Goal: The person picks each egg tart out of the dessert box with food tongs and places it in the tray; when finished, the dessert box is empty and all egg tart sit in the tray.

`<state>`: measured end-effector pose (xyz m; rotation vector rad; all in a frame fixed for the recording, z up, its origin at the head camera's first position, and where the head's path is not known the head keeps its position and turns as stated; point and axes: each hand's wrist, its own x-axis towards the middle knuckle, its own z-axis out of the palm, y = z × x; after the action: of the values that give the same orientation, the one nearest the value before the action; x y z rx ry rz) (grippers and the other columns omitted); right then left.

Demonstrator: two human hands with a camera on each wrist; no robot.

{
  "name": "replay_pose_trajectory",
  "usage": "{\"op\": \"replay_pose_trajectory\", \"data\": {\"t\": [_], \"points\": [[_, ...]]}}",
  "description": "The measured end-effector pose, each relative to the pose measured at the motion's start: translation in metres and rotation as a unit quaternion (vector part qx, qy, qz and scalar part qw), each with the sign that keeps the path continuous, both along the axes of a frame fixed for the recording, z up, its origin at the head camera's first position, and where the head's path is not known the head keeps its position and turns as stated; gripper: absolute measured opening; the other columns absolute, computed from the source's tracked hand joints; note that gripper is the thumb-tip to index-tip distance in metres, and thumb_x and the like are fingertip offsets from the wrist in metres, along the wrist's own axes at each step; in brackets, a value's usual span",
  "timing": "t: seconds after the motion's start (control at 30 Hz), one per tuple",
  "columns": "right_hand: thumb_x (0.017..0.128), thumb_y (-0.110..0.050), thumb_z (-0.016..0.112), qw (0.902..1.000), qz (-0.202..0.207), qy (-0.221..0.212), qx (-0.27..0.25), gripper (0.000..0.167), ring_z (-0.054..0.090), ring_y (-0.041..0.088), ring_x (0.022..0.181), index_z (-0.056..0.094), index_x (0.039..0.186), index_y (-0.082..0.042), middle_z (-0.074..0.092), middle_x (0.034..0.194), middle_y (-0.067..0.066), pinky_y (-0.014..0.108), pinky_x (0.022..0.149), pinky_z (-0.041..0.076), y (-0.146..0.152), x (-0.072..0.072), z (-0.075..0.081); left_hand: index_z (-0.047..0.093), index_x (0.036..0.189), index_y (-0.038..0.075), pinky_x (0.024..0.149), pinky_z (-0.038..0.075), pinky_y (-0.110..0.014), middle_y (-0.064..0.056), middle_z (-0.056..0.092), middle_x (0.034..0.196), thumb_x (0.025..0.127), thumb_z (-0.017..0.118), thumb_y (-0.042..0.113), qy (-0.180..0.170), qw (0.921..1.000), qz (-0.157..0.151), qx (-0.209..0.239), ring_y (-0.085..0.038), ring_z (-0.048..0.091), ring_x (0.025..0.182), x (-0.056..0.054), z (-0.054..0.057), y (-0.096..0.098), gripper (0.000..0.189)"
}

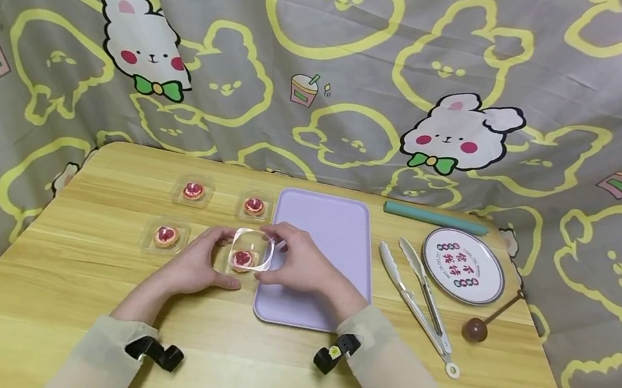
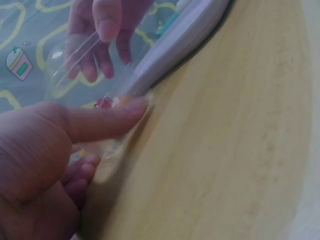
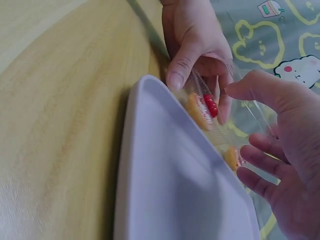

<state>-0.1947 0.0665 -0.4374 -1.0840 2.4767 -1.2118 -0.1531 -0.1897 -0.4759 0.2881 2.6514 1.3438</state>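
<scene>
Wood-grain table (image 1: pixel 257 379), cartoon curtain (image 1: pixel 359 83), right fingers (image 1: pixel 288 233) pinching clear lid (image 1: pixel 254 244), left fingers (image 2: pixel 107 121) gripping box (image 1: pixel 245 272)

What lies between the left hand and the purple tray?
A small tart in clear packaging, seen in the head view between the left hand and purple tray.

a right hand (image 3: pixel 300 145) grips a clear plastic lid (image 3: pixel 257 116) as the left hand (image 3: pixel 197 40), opposite, holds a clear container (image 3: pixel 217 133) with a red-topped tart (image 3: pixel 201 111) between them; a second tart (image 3: pixel 231 158) appears beyond the right hand, a lavender tray (image 3: pixel 160 155) beside both.
</scene>
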Motion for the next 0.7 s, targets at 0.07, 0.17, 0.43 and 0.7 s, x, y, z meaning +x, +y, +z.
{"op": "replay_pose_trajectory", "data": {"t": [0.07, 0.17, 0.43, 0.7], "points": [[0.072, -0.014, 0.096, 0.9999, -0.002, -0.007, -0.010, 0.083, 0.064, 0.030, 0.113, 0.057, 0.144, 0.004, 0.068, 0.123, 0.015, 0.041, 0.097, 0.056, 0.003, 0.001, 0.003, 0.045, 0.153, 0.005, 0.119, 0.033, -0.059, -0.016, 0.057, 0.139, 0.065, 0.104, 0.026, 0.006, 0.9999, -0.006, 0.010, -0.038, 0.051, 0.132, 0.001, 0.002, -0.001, 0.108], [0.073, -0.012, 0.096, 0.9996, -0.005, -0.015, -0.021, 0.082, 0.065, 0.034, 0.112, 0.057, 0.143, 0.004, 0.068, 0.124, 0.017, 0.046, 0.097, 0.057, 0.008, 0.002, 0.008, 0.043, 0.155, 0.008, 0.116, 0.037, -0.060, -0.017, 0.055, 0.141, 0.065, 0.104, 0.026, 0.021, 0.9995, -0.014, 0.018, -0.038, 0.052, 0.131, 0.003, 0.008, -0.001, 0.111], [0.072, -0.014, 0.096, 0.9997, 0.001, 0.003, -0.023, 0.080, 0.066, 0.031, 0.109, 0.060, 0.143, 0.002, 0.069, 0.123, 0.017, 0.044, 0.095, 0.058, 0.024, 0.007, 0.019, 0.045, 0.157, 0.013, 0.106, 0.048, -0.055, -0.013, 0.055, 0.150, 0.078, 0.096, 0.041, 0.098, 0.9925, -0.065, 0.035, -0.034, 0.052, 0.135, 0.009, 0.045, 0.010, 0.098], [0.073, -0.014, 0.097, 0.9968, -0.002, -0.007, -0.080, 0.078, 0.067, 0.026, 0.105, 0.061, 0.142, 0.000, 0.070, 0.120, 0.015, 0.050, 0.094, 0.058, 0.038, 0.018, 0.033, 0.056, 0.153, 0.014, 0.098, 0.055, -0.050, -0.009, 0.067, 0.136, 0.083, 0.094, 0.032, 0.109, 0.9865, -0.104, 0.064, -0.026, 0.064, 0.119, 0.013, 0.066, 0.027, 0.081]]}}
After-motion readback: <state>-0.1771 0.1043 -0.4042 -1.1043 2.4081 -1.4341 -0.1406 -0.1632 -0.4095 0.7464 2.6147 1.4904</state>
